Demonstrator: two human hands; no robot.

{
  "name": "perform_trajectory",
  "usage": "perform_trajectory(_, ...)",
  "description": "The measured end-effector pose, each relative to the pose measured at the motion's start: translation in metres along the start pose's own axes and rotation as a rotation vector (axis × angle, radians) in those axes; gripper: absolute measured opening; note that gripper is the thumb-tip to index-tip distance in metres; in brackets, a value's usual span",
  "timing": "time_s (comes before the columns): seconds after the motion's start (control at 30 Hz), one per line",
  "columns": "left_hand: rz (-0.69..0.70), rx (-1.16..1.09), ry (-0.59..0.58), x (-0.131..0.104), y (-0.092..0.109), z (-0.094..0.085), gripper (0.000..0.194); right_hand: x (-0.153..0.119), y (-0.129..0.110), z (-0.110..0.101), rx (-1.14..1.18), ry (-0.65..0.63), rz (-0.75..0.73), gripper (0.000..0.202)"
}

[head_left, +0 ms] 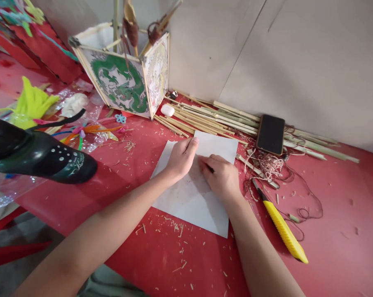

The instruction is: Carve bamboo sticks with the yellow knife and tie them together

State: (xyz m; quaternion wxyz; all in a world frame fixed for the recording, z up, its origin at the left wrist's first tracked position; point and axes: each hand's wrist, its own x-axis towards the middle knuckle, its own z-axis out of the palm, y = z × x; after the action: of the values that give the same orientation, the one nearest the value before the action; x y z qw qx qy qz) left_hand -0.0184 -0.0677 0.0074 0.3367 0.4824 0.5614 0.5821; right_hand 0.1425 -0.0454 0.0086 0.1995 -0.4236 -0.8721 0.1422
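Note:
A white sheet of paper lies at a slant on the red table, with faint grey marks or shadow near its middle. My left hand rests on its upper left part, thumb on top and fingers folded together; what they hold, if anything, is hidden. Close beside it, my right hand is closed around a slim dark pen, low over the sheet. Only a short piece of the pen shows between the fingers, and its tip is covered.
Bamboo strips lie along the wall beside a phone and tangled string. A yellow utility knife is at right. At left are a dark bottle, pipe cleaners and a dragon-painted paper box. Shavings dot the red table.

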Motion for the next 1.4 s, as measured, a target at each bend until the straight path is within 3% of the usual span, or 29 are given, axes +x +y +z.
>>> perform_trajectory(0.07, 0.002, 0.001, 0.002, 0.0, 0.0, 0.0, 0.049, 0.0, -0.001, 0.0, 0.011, -0.029, -0.02, 0.03)
perform_trajectory(0.2, 0.001, 0.023, 0.008, 0.0, 0.0, 0.0, 0.049, 0.001, -0.002, -0.002, -0.091, 0.136, 0.198, 0.031)
perform_trajectory(0.37, 0.01, 0.021, 0.016, 0.0, 0.0, 0.0, 0.049, 0.003, -0.006, -0.005, -0.009, -0.083, 0.041, 0.032)
perform_trajectory(0.53, 0.0, 0.035, 0.014, 0.0, 0.001, 0.001, 0.05, 0.003, -0.007, -0.006, -0.105, 0.111, 0.225, 0.032)
perform_trajectory(0.7, -0.002, 0.042, 0.019, 0.0, 0.001, 0.002, 0.049, 0.002, -0.013, -0.005, -0.072, -0.079, 0.101, 0.032)
perform_trajectory(0.83, -0.007, 0.049, 0.02, 0.0, 0.0, 0.002, 0.049, 0.003, -0.009, -0.006, -0.113, 0.087, 0.228, 0.031)
perform_trajectory(1.0, -0.003, 0.044, 0.034, 0.0, 0.0, 0.003, 0.047, 0.004, -0.011, -0.007, -0.045, -0.096, 0.098, 0.032)
perform_trajectory(1.13, -0.011, 0.033, 0.036, 0.001, -0.001, 0.003, 0.048, 0.005, -0.009, -0.009, -0.121, 0.077, 0.276, 0.03)
perform_trajectory(1.3, -0.002, 0.023, 0.052, 0.002, -0.002, 0.004, 0.048, 0.003, -0.015, -0.005, -0.064, -0.092, 0.116, 0.033)
perform_trajectory(1.4, -0.001, 0.019, 0.06, 0.001, -0.002, 0.004, 0.048, 0.004, -0.01, -0.007, -0.065, 0.015, 0.223, 0.032)
